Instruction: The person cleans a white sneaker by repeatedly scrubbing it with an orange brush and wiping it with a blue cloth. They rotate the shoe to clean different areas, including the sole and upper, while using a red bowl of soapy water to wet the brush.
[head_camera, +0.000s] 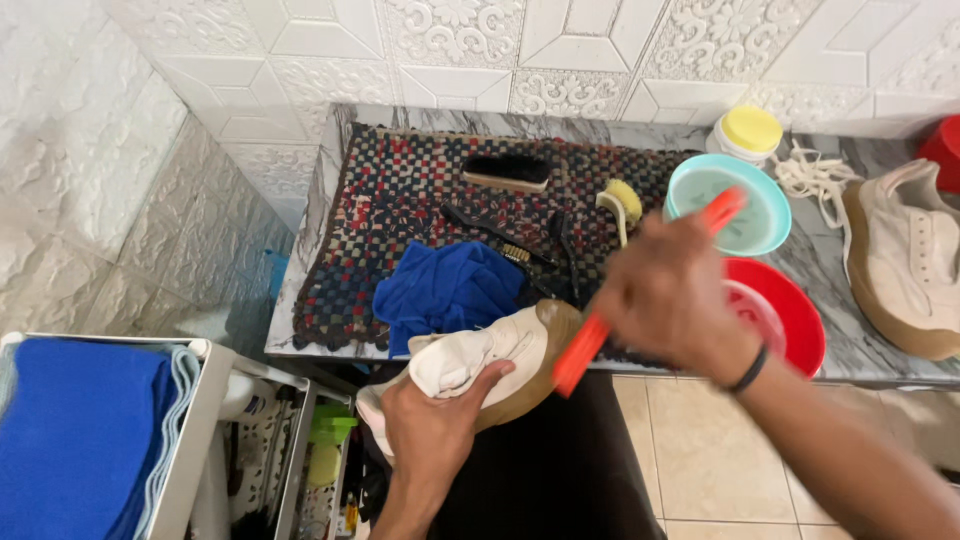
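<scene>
Head camera looks steeply down (close in) over the marble counter (860, 350).

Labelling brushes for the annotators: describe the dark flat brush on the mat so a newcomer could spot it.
Start at the grey marble counter under the white patterned wall tiles, then find the red-and-blue checked woven mat on its left part. Near the mat's far edge lies the dark flat brush: a wide wooden-backed block of black bristles. No handle, unlike the yellow-headed brush to its right.

Marble counter (860, 350): woven mat (400, 220), two bowls, jar, shoe (915, 270).
</scene>
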